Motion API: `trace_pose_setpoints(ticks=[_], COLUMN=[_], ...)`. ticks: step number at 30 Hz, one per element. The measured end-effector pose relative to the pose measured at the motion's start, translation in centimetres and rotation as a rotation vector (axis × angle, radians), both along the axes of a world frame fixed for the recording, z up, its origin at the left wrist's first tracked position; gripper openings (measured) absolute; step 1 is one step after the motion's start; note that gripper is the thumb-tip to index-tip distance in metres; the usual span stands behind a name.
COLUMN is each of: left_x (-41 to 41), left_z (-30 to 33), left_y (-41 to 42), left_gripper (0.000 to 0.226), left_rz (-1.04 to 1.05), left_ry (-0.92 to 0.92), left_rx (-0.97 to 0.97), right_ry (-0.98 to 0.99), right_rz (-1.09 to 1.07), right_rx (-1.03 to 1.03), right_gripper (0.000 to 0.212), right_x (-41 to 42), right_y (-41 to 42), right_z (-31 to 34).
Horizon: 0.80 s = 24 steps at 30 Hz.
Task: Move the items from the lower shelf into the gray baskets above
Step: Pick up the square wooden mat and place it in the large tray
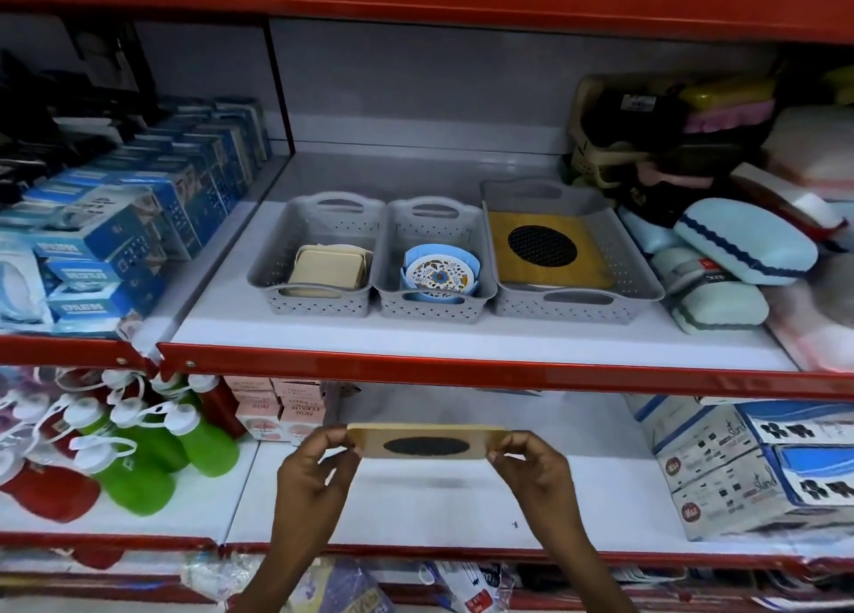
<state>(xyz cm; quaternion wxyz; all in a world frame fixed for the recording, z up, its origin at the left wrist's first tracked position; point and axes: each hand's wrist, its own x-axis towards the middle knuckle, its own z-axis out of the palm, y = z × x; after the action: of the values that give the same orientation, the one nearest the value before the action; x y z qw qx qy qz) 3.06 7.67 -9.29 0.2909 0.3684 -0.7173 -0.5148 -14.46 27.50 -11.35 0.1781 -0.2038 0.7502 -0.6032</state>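
Both hands, left (319, 455) and right (522, 457), pinch the ends of a wooden board (425, 441) over the lower shelf (600, 497). It looks stiff and light, so the edge grip should suit; the right basket (647, 284) already holds one alike.

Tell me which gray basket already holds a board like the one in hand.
The right basket, the widest one: a wooden board with a dark round patch lies in it. The left basket holds beige squares, the middle basket a blue dish.
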Motion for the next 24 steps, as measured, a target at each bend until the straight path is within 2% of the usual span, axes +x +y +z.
trace_pose_setpoints(ticks=[2, 5, 10, 17, 24], left_x=[-0.1, -0.7, -2.1, -4.5, -5.0], left_z=[3.0, 8.0, 14.4, 17.6, 16.8], left_y=[0.1, 0.4, 0.5, 0.0, -0.1], left_gripper=[0.034, 0.052, 0.031, 0.029, 0.025], left_rz=[0.018, 0.034, -0.013, 0.002, 0.024], left_ry=[0.137, 0.353, 0.574, 0.623, 0.522], left_rx=[0.005, 0.007, 0.012, 0.117, 0.185], right_ry=[0.008, 0.07, 0.139, 0.001, -0.062], right_rz=[-0.022, -0.068, -0.131, -0.171, -0.184], right_rx=[-0.134, -0.304, -0.506, -0.472, -0.377], right_gripper=[0.015, 0.032, 0.022, 0.019, 0.019], right_x=[0.3, 0.6, 0.6, -1.4, -2.3], right_y=[0.1, 0.1, -0.6, -1.1, -1.1], right_z=[3.3, 8.5, 15.7, 19.3, 18.5])
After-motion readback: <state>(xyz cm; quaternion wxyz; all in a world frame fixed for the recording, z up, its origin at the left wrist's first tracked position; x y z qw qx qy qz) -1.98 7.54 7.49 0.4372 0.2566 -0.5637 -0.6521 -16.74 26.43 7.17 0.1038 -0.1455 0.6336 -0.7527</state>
